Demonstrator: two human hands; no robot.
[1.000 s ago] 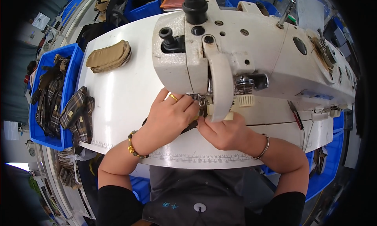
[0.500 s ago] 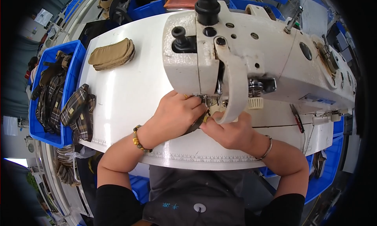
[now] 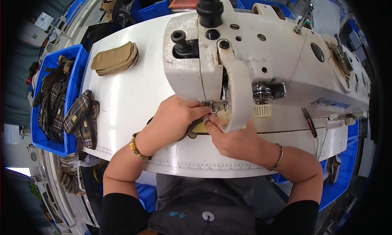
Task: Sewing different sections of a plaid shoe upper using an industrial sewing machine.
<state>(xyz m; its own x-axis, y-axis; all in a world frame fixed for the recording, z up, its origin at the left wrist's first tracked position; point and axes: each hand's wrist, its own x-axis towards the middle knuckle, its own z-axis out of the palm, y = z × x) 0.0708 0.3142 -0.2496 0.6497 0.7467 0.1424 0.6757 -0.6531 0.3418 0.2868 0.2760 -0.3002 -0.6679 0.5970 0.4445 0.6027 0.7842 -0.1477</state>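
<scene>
Beneath the head of a white sewing machine (image 3: 281, 47), both hands pinch a small dark fabric piece (image 3: 192, 130) with a yellowish patch showing. My left hand (image 3: 177, 117) grips its left side, fingertips beside the metal presser foot (image 3: 214, 107). On the other side, my right hand (image 3: 233, 140) has thumb and finger closed at the fabric's edge, just in front of the foot. The white lever of the machine covers part of my right fingers. Much of the fabric is hidden under my left hand.
A stack of tan fabric pieces (image 3: 115, 59) lies on the white table (image 3: 134, 92). At the left, a blue bin (image 3: 37, 130) holds plaid items, and a plaid piece (image 3: 85, 116) hangs over its side. Red-handled snips (image 3: 309, 122) rest at the right. A ruler strip runs along the front edge.
My left hand has shifted a little left and my right hand slightly left too. More of the fabric, with its yellowish part, now shows between them.
</scene>
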